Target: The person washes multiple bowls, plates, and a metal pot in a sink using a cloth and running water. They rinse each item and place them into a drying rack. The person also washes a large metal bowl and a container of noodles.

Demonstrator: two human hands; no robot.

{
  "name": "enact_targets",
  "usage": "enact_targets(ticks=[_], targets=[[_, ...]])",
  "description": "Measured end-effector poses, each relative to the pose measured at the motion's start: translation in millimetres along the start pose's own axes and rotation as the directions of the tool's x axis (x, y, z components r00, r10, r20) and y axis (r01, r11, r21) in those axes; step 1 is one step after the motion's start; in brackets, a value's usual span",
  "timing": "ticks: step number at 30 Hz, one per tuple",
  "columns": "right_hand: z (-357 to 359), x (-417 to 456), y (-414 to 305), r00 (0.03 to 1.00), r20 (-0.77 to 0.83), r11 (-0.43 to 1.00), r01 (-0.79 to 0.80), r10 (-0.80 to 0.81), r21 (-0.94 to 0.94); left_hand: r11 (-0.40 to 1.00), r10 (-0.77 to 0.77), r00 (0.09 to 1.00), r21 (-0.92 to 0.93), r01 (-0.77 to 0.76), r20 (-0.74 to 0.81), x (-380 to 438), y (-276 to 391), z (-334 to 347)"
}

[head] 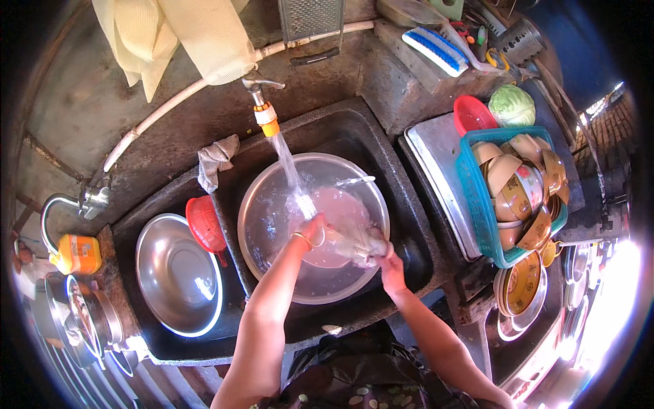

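A wide metal basin (246, 204) stands in the right bowl of the dark stone sink, with cloudy pinkish water (332, 202) in it. My right hand (392, 268) grips one end of a pale, wet piece of raw meat (357, 244) over the basin. Close to the meat's other end is my left hand (312, 227), a bangle on its wrist, under the running stream (287, 163); splashing hides its fingertips. The water falls from a tap (265, 115) with an orange and white nozzle. A light-coloured utensil (360, 180) rests against the basin's far right inner side.
In the left sink bowl are an empty metal basin (176, 276) and a red plastic strainer (206, 222). A grey cloth (217, 161) drapes over the sink edge. To the right stand a teal basket (477, 204) of bowls, a red bowl (472, 115) and a cabbage (512, 105).
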State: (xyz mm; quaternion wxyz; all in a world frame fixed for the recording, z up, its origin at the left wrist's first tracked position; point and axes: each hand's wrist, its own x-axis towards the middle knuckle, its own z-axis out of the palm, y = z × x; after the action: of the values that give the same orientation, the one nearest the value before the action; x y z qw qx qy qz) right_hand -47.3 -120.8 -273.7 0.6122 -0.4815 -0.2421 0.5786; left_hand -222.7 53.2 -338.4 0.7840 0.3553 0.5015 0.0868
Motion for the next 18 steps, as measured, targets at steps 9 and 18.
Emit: enact_targets(ticks=[9,18], targets=[[73,71,40,0.893,0.147,0.159,0.234,-0.425,-0.959,0.364,0.102,0.988,-0.920,-0.146,-0.116,-12,-72,49],[-27,121,108,0.820,-0.408,0.908,-0.413,0.402,0.067,0.589,0.219,0.976,-0.800,-0.117,0.018,-40,-40,52]])
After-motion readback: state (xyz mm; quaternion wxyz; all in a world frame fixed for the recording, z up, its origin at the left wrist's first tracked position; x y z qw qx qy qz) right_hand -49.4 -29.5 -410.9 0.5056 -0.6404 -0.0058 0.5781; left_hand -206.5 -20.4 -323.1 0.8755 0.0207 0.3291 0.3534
